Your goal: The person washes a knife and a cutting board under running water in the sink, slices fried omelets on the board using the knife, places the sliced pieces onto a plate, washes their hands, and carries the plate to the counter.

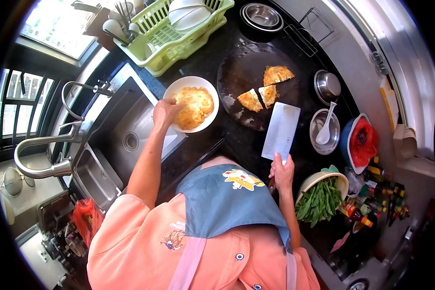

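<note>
My right hand (282, 171) is wrapped round the handle of a cleaver (282, 129), whose broad blade lies over the near right edge of a dark round cutting board (233, 72). On the board are a few cut wedges of fried egg (250, 100), browned on top. My left hand (166, 112) reaches over the left rim of a white bowl (212, 92), its fingers closed at the edge of the fried egg (196, 105) inside. The fingertips are partly hidden against the egg.
Left is a sink (112, 121) with a faucet (43, 139); behind, a green dish rack (154, 65). Along the right stand metal bowls (326, 87), a white spoon (327, 126), a basin of leafy greens (319, 203), a red plastic bag (363, 142) and several bottles (355, 212).
</note>
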`<state>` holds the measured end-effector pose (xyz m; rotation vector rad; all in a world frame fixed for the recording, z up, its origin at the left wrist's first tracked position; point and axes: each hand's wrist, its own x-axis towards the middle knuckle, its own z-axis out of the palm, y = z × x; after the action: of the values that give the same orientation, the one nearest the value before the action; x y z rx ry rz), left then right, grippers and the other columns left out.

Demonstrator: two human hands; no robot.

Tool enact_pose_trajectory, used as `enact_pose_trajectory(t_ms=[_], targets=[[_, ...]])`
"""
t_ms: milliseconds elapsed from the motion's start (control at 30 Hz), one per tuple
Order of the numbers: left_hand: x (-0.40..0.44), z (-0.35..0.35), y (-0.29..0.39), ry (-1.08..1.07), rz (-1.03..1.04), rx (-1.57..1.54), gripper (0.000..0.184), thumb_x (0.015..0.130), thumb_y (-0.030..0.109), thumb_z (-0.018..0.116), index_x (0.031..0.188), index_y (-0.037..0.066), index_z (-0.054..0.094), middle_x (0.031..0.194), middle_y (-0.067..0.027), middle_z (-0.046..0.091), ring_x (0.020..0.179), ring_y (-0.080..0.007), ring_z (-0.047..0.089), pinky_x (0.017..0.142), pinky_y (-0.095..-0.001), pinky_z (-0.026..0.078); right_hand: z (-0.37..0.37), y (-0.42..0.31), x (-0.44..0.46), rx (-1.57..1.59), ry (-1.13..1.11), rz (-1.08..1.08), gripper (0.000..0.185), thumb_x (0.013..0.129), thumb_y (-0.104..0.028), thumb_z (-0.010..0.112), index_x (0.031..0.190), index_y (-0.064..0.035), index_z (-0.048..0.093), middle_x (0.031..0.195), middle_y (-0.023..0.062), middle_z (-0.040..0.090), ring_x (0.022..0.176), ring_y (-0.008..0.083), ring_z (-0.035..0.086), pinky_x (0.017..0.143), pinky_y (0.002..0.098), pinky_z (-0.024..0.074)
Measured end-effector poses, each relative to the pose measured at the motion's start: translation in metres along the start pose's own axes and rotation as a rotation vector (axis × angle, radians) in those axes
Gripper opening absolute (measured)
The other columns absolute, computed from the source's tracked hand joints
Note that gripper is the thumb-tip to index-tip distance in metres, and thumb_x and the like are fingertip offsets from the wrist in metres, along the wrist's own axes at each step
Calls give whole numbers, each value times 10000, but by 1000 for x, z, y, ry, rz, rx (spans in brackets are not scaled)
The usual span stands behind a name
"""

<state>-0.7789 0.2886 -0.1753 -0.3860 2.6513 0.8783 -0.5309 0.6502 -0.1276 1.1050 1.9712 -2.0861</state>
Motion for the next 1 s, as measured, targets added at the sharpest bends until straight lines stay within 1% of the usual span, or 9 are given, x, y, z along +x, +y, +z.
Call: enact_pose_trajectory(t_ms=[167, 267, 367, 467, 567, 700, 800, 900, 1000], targets=[[-1, 20, -3, 198, 72, -45, 388, 774, 355, 750, 928, -1, 759, 821, -161, 757, 779, -302, 738, 735, -419, 557, -1, -20, -7, -54, -45, -118, 274, 1021, -275, 646, 1077, -15, 580, 671, -5, 520, 478, 67, 479, 414, 240, 431], [4, 26, -7, 17, -51, -565, 347, 810, 298, 768, 935, -25, 742, 844, -136, 759, 824, -249, 744, 745, -370, 566, 2, -24, -4, -101, -72, -119, 276, 1014, -274, 660, 1075, -15, 590, 680, -3, 532, 482, 65, 485, 422, 238, 433], [3, 13, 9, -169, -308, -695, 275, 847, 164, 795, 1027, -34, 728, 915, -103, 763, 783, -196, 742, 719, -278, 580, 8, -24, -3, -95, -104, -122, 284, 1010, -278, 666, 1078, -12, 593, 684, -3, 539, 484, 64, 488, 427, 236, 433], [-12, 16, 31, -203, -383, -992, 297, 834, 144, 802, 1075, -12, 725, 963, -89, 758, 786, -182, 733, 743, -286, 582, 11, -20, -4, -98, -121, -118, 280, 1009, -270, 668, 1078, -9, 595, 684, -6, 539, 484, 64, 490, 427, 237, 432], [0, 39, 13, -136, -100, -766, 404, 827, 138, 793, 1179, -24, 682, 1008, -121, 756, 848, -204, 727, 756, -303, 570, 13, -17, -3, -94, -128, -114, 274, 1010, -265, 667, 1078, -9, 597, 685, -6, 540, 484, 64, 491, 427, 238, 432], [13, 57, -6, -51, -31, -586, 399, 829, 184, 778, 1196, 31, 743, 964, -115, 779, 848, -188, 739, 775, -328, 567, 15, -17, -3, -114, -127, -137, 274, 1012, -266, 664, 1073, -8, 598, 690, -3, 544, 488, 65, 494, 429, 239, 431], [-18, 17, 27, 47, 37, -445, 363, 839, 216, 762, 1176, 82, 770, 919, -106, 786, 828, -180, 745, 781, -336, 566, 13, -16, -1, -128, -122, -146, 292, 1009, -281, 666, 1068, -3, 598, 694, -2, 545, 489, 65, 494, 430, 239, 432], [-33, -9, 32, 120, 168, -462, 345, 849, 228, 747, 1171, 105, 773, 913, -101, 789, 821, -187, 752, 788, -336, 568, 11, -14, 1, -126, -120, -150, 311, 1006, -297, 669, 1068, 0, 600, 695, -1, 545, 490, 65, 493, 431, 238, 432], [-49, -42, 47, 172, 178, -309, 344, 855, 227, 732, 1174, 106, 769, 920, -109, 788, 819, -194, 759, 801, -336, 571, 10, -15, 1, -139, -112, -134, 318, 1004, -301, 668, 1072, 3, 600, 694, 1, 544, 490, 66, 493, 432, 240, 432]])
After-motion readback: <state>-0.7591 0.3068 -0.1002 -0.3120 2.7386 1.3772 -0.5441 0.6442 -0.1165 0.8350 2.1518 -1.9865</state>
